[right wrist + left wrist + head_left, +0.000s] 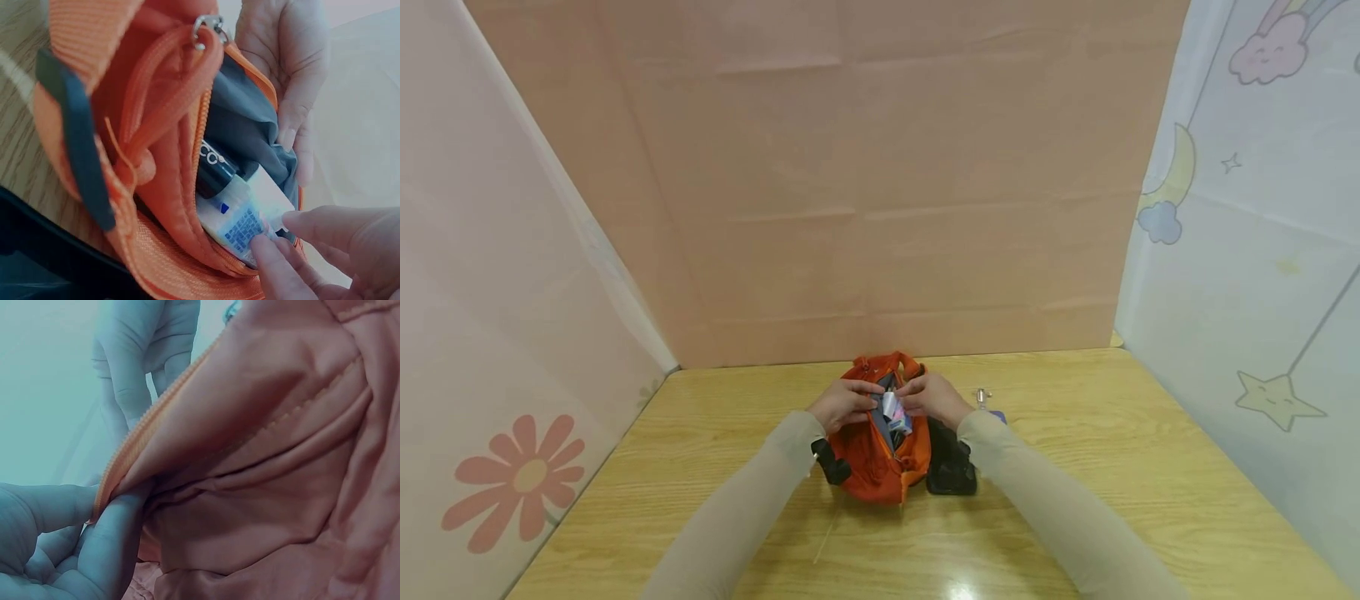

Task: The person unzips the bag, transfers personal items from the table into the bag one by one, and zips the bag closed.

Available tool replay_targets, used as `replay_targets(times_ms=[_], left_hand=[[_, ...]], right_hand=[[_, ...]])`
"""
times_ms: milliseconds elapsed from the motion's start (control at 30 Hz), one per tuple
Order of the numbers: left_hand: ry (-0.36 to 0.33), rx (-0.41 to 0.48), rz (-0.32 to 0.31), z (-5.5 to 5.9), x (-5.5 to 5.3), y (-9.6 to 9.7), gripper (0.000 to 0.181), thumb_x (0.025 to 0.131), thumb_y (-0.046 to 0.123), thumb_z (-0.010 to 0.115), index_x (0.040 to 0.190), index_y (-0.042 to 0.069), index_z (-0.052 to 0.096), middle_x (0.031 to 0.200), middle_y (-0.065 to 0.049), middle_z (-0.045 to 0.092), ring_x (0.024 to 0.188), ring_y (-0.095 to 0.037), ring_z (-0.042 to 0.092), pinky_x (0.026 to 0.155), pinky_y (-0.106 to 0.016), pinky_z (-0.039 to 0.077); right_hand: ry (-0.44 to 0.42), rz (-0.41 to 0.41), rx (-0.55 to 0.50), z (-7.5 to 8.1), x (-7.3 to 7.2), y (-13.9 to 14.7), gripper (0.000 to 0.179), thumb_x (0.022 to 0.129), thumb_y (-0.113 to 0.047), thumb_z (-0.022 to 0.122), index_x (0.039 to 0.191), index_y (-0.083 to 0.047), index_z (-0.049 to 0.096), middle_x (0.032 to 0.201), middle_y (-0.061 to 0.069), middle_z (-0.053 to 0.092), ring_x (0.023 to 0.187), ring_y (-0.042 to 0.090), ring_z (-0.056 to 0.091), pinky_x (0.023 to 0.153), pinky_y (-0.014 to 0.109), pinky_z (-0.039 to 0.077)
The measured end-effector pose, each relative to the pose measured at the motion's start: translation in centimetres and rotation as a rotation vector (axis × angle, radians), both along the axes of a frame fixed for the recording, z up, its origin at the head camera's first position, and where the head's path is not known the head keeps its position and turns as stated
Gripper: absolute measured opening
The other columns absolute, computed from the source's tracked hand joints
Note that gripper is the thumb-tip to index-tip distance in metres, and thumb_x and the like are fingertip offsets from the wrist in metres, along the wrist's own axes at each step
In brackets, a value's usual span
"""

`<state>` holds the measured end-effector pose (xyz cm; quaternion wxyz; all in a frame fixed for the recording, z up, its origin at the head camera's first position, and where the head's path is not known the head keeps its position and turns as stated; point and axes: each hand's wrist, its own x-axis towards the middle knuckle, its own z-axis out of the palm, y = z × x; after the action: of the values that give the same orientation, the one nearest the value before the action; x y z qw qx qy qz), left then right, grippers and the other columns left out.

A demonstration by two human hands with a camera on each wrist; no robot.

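An orange bag lies on the table with its zip open and its grey lining showing. My left hand pinches the zipped edge of the opening between thumb and fingers. At the opposite side, my right hand reaches into the mouth, thumb and fingertips pinching a small white packet with blue print. Beside that packet sit a black cylinder with white letters and a plain white piece. The lower contents are hidden inside the bag.
Just right of the bag lies a black item, partly under my right forearm. A blue item with a metal clip is behind my right wrist. A pink backdrop rises at the table's far edge.
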<state>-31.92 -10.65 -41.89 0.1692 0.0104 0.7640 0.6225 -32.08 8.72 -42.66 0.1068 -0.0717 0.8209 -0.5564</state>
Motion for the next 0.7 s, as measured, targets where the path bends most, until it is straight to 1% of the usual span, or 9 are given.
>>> replay_targets(times_ms=[100, 267, 367, 500, 633, 700], left_hand=[[0.001, 0.007, 0.003, 0.04, 0.05, -0.02, 0.030, 0.092, -0.003, 0.059, 0.120, 0.002, 0.067, 0.106, -0.011, 0.068, 0.076, -0.011, 0.065, 0.066, -0.023, 0.055], [0.016, 0.003, 0.004, 0.12, 0.09, 0.01, 0.030, 0.092, -0.003, 0.059, 0.121, 0.001, 0.067, 0.105, -0.012, 0.068, 0.075, -0.010, 0.064, 0.065, -0.024, 0.055], [0.026, -0.005, 0.003, 0.15, 0.12, 0.03, 0.031, 0.093, -0.002, 0.059, 0.123, 0.001, 0.066, 0.106, -0.014, 0.068, 0.075, -0.010, 0.063, 0.067, -0.026, 0.055], [0.028, -0.009, 0.007, 0.16, 0.11, 0.03, 0.031, 0.092, -0.002, 0.059, 0.123, 0.000, 0.065, 0.105, -0.014, 0.068, 0.074, -0.010, 0.063, 0.069, -0.028, 0.056], [0.019, -0.010, 0.012, 0.08, -0.01, 0.02, 0.030, 0.092, -0.002, 0.059, 0.121, 0.002, 0.067, 0.102, -0.012, 0.068, 0.073, -0.010, 0.063, 0.067, -0.025, 0.055], [0.015, -0.011, 0.015, 0.06, -0.01, 0.02, 0.030, 0.092, -0.003, 0.059, 0.120, 0.002, 0.067, 0.101, -0.011, 0.068, 0.074, -0.010, 0.064, 0.066, -0.024, 0.055]], right_hand=[[0.004, 0.022, 0.042, -0.11, 0.02, -0.02, 0.023, 0.089, 0.002, 0.064, 0.111, 0.001, 0.071, 0.108, 0.015, 0.066, 0.088, 0.020, 0.068, 0.081, 0.034, 0.057], [0.025, 0.045, 0.093, -0.15, 0.19, -0.06, 0.019, 0.088, 0.001, 0.064, 0.106, -0.003, 0.071, 0.097, 0.012, 0.064, 0.083, 0.017, 0.065, 0.077, 0.031, 0.057], [0.039, 0.067, 0.137, 0.10, 0.44, -0.09, 0.021, 0.088, 0.001, 0.064, 0.106, -0.004, 0.072, 0.105, 0.010, 0.067, 0.086, 0.016, 0.065, 0.078, 0.032, 0.056], [0.060, 0.103, 0.204, 0.36, 0.66, -0.09, 0.026, 0.088, 0.000, 0.063, 0.111, -0.007, 0.073, 0.117, 0.011, 0.067, 0.091, 0.017, 0.066, 0.081, 0.033, 0.056], [0.083, 0.143, 0.253, 0.42, 0.64, -0.04, 0.030, 0.088, 0.000, 0.063, 0.116, -0.007, 0.072, 0.118, 0.012, 0.068, 0.093, 0.017, 0.066, 0.080, 0.033, 0.055], [0.089, 0.163, 0.254, 0.41, 0.58, 0.03, 0.031, 0.089, 0.000, 0.063, 0.118, -0.006, 0.071, 0.118, 0.013, 0.067, 0.094, 0.017, 0.065, 0.080, 0.033, 0.055]])
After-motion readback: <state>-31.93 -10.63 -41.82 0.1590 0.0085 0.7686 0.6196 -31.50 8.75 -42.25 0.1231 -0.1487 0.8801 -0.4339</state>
